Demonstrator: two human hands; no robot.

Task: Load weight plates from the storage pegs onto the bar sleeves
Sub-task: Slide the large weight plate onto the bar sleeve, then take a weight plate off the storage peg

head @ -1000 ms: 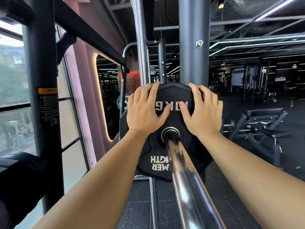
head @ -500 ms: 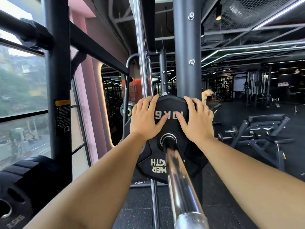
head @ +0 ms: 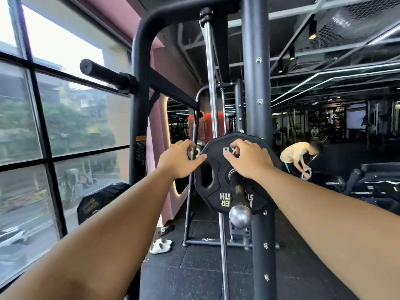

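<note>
A black weight plate (head: 213, 187) with pale lettering sits far in on the chrome bar sleeve (head: 239, 210), whose rounded end points toward me. My right hand (head: 249, 162) rests on the plate's upper face just above the sleeve, fingers bent lightly over the lettering. My left hand (head: 180, 159) hovers at the plate's upper left edge, fingers loosely curled and holding nothing, with the thumb close to the rim. Another black plate (head: 97, 202) stands on storage at lower left, half hidden by my left forearm.
A black upright post (head: 257, 100) and a chrome guide rod (head: 211, 83) rise behind the plate. A black handle (head: 106, 73) juts out at upper left. Pale slippers (head: 160, 245) lie on the rubber floor. A person (head: 299, 155) bends over by benches (head: 376, 182) at right.
My left hand has slid off the plate's face to its left edge. My right hand stays on the plate. My view has pulled back and risen, showing the sleeve's end.
</note>
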